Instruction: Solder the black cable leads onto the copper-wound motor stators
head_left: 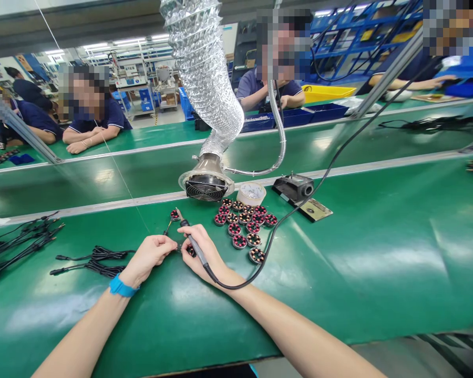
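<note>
Right hand [202, 253] gripped a soldering iron [193, 242], left hand [147, 257] pinched a small dark part [189, 251], and round wound discs [242, 223] lay grouped on the green tabletop [358, 262], their completion state indeterminable.

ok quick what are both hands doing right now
Left hand: closed, pinching a small dark part, too small to identify.
Right hand: closed, holding a soldering iron like a pen.

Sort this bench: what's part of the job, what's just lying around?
Job: right hand holding soldering iron; left hand; stators; fume extractor.

Probably lying about: tape roll; black cable bundles.
</note>
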`<control>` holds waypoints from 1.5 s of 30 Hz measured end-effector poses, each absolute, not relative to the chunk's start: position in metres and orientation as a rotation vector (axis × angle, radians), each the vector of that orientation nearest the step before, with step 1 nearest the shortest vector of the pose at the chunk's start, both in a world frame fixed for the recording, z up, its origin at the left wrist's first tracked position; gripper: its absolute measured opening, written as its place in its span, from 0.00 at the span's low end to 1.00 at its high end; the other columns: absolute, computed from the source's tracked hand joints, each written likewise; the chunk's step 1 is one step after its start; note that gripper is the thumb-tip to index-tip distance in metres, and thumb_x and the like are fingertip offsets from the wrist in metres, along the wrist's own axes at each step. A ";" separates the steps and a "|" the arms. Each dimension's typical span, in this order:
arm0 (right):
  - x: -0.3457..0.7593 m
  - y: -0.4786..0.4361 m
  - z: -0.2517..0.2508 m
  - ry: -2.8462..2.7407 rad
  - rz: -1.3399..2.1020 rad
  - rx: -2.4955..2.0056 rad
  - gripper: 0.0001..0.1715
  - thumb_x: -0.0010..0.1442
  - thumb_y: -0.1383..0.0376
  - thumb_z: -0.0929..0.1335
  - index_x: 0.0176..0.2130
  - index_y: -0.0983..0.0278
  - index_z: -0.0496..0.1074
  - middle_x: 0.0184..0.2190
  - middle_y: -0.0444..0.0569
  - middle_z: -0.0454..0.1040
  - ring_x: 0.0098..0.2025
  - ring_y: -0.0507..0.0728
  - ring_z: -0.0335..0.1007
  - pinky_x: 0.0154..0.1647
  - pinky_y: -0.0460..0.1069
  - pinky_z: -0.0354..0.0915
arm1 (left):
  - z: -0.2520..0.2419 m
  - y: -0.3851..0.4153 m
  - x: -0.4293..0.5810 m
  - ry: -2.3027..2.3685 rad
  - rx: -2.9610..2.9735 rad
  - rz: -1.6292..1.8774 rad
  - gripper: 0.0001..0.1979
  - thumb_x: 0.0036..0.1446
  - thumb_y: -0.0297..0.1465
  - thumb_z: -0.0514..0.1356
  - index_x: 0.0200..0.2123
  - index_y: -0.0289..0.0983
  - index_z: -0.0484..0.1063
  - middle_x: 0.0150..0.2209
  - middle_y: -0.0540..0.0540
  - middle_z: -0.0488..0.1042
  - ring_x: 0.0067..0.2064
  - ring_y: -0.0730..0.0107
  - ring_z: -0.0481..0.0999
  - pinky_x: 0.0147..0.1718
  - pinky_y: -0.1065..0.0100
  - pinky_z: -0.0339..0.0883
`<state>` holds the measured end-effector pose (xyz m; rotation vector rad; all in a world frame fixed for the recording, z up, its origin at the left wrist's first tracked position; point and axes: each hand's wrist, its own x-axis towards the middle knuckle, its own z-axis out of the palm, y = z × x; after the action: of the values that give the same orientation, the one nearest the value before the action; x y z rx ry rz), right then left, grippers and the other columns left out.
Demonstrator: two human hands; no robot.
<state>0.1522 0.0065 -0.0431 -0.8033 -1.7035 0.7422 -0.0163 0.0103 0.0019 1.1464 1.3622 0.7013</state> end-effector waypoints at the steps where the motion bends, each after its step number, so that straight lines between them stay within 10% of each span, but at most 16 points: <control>1: 0.152 0.006 -0.043 -1.706 0.746 -0.800 0.33 0.53 0.80 0.63 0.55 0.57 0.65 0.42 0.45 0.61 0.31 0.47 0.69 0.36 0.44 0.69 | 0.002 0.010 -0.016 1.386 1.156 0.708 0.18 0.45 0.44 0.67 0.26 0.34 0.71 0.17 0.59 0.53 0.18 0.82 0.45 0.18 0.71 0.35; 45: 0.165 0.001 -0.047 -1.991 0.539 -0.760 0.32 0.60 0.78 0.63 0.61 0.58 0.60 0.47 0.52 0.61 0.41 0.54 0.70 0.45 0.50 0.71 | 0.013 0.003 -0.018 1.311 1.547 0.484 0.13 0.55 0.39 0.59 0.28 0.34 0.74 0.24 0.52 0.70 0.22 0.77 0.63 0.20 0.74 0.55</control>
<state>0.1653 0.0014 -0.0472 -0.7605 -1.9914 0.5387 -0.0184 0.0031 0.0130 1.5473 1.3111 0.4838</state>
